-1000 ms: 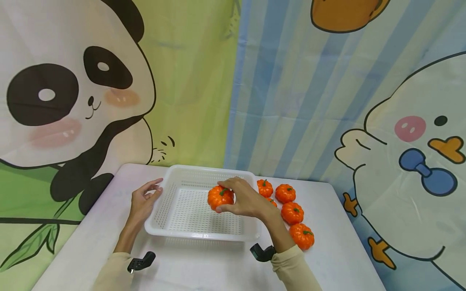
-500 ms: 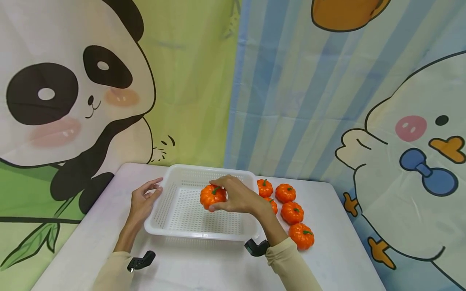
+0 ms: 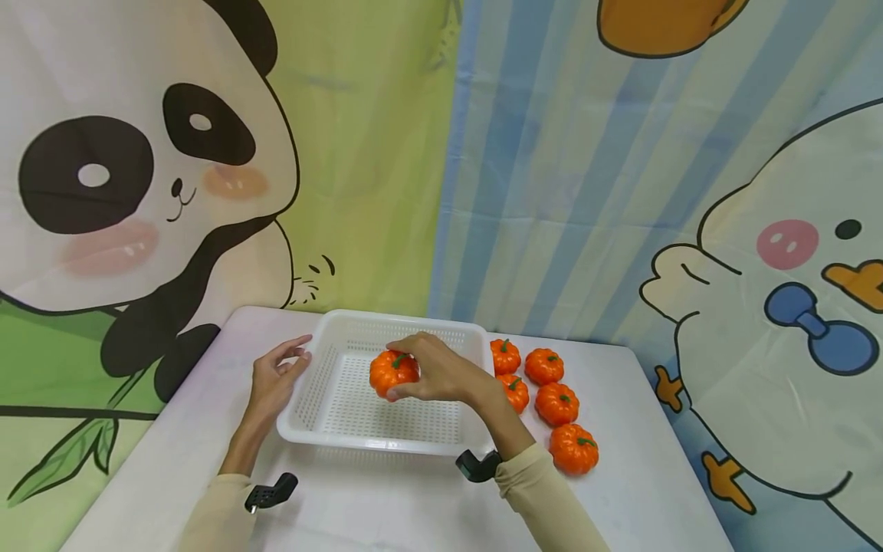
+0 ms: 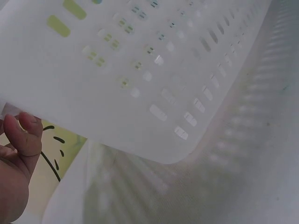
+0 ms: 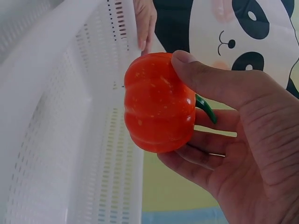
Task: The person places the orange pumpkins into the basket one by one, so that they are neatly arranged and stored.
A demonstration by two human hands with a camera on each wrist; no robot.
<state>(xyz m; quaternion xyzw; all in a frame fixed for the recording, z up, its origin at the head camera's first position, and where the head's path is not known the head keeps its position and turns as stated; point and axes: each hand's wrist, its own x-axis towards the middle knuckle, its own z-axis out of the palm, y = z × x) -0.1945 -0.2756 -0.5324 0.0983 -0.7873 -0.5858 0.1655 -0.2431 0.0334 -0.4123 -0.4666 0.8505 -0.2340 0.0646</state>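
Note:
An orange toy pumpkin with a green stem is held in my right hand, thumb on one side and fingers on the other. It hangs over the inside of a white perforated plastic basket. The right wrist view shows the pumpkin pinched, its stem pointing toward the palm of the hand. My left hand stands at the basket's left side, fingertips right at the rim. In the left wrist view, that hand's fingers are bent lightly beside the basket wall.
To the right of the basket, several more orange pumpkins sit on the white table. A cartoon-printed curtain hangs behind the table. Black wrist cameras stick out from both sleeves.
My right hand has carried the pumpkin leftward over the basket, toward its middle. My left hand has stayed at the basket's left rim. The head view has shifted slightly.

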